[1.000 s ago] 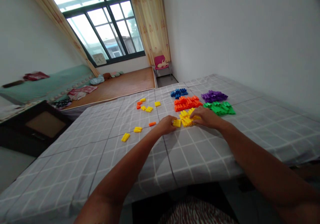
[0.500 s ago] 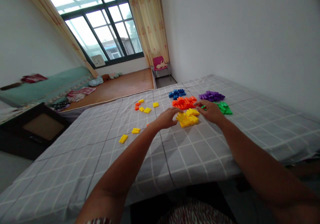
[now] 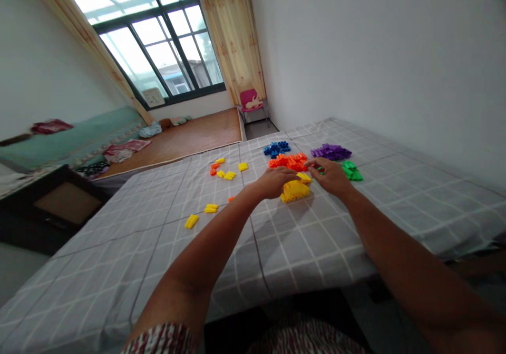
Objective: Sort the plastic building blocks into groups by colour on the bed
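My left hand (image 3: 275, 182) reaches over the left edge of a pile of yellow plastic pieces (image 3: 295, 191), fingers stretched out and thumb side partly hidden. My right hand (image 3: 331, 176) is at the pile's far right side, its thumb and forefinger apart beside a heap of orange pieces (image 3: 288, 161). Whether its fingertips touch the orange or yellow pieces is too small to tell. Green pieces (image 3: 352, 170) lie just right of that hand, partly covered by it.
Blue pieces (image 3: 276, 149) and purple pieces (image 3: 331, 151) form heaps farther back. Several small yellow pieces (image 3: 192, 220) and orange pieces (image 3: 214, 171) lie scattered on the left of the checked cloth (image 3: 221, 259). A white wall (image 3: 375, 53) borders the right side.
My left hand has moved right and slightly up, its fingers now extending over the yellow pile. My right hand stays almost in place. The view has shifted slightly.
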### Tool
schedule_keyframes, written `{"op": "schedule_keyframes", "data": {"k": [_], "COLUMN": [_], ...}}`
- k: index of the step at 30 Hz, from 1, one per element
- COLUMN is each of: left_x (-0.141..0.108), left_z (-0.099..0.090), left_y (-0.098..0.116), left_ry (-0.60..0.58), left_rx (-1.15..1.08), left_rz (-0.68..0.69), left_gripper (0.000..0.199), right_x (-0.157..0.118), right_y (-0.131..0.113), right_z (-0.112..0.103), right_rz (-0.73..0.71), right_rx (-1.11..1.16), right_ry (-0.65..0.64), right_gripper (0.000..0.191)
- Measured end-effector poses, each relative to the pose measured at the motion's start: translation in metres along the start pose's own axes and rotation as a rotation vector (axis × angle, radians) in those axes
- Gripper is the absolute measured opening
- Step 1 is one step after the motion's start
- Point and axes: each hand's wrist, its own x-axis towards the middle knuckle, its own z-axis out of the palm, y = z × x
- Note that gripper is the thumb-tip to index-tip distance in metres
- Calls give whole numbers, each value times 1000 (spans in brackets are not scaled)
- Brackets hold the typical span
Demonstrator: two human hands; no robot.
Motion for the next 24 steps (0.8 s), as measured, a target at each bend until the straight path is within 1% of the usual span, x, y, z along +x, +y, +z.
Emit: {"op": "schedule_keyframes", "data": {"k": [2,4,5,7,8,9,10,12,14,15,17,19,20,22,24], "left_x": [-26,-66,-89,-140,-165,-187,-207,-235,-247,-248,-243,-237,-235,-234,-238], "left_z": [-4,-8,-10,-12,-12,-12,-11,-7,-1,3,10,19,23,31,38], "left_y": [-10,-28,-39,-63,-75,-86,-95,-109,-117,-119,-121,-123,-123,-125,-127], "left_ry": [99,154,156,147,143,128,93,35,9,11,23,58,92,178,252], "left_rx": [-20,-40,-42,-22,-18,-31,-59,-122,-170,-187,-223,-257,-269,-280,-280], "left_rz": [-57,-131,-185,-358,-459,-556,-640,-740,-755,-734,-670,-592,-560,-523,-530], "left_gripper": [60,50,46,39,37,36,35,36,38,38,39,38,36,32,31], "right_x": [-1,-2,-3,-6,-8,-9,-10,-10,-1,6,29,59,74,101,119], "right_y": [3,5,5,-3,-10,-20,-32,-60,-87,-97,-108,-107,-103,-94,-88], "right_z": [0,1,2,7,11,16,22,37,59,72,103,136,153,184,209], "right_rz": [15,28,29,20,3,-32,-88,-252,-404,-447,-464,-413,-366,-220,-85], "right_rx": [9,11,9,8,10,16,22,24,-4,-34,-123,-238,-295,-399,-467], "right_ry": [26,58,74,88,72,28,-49,-272,-485,-559,-634,-644,-637,-641,-663], "right_gripper": [24,24,24,24,24,24,25,24,22,21,22,25,28,34,39]}}
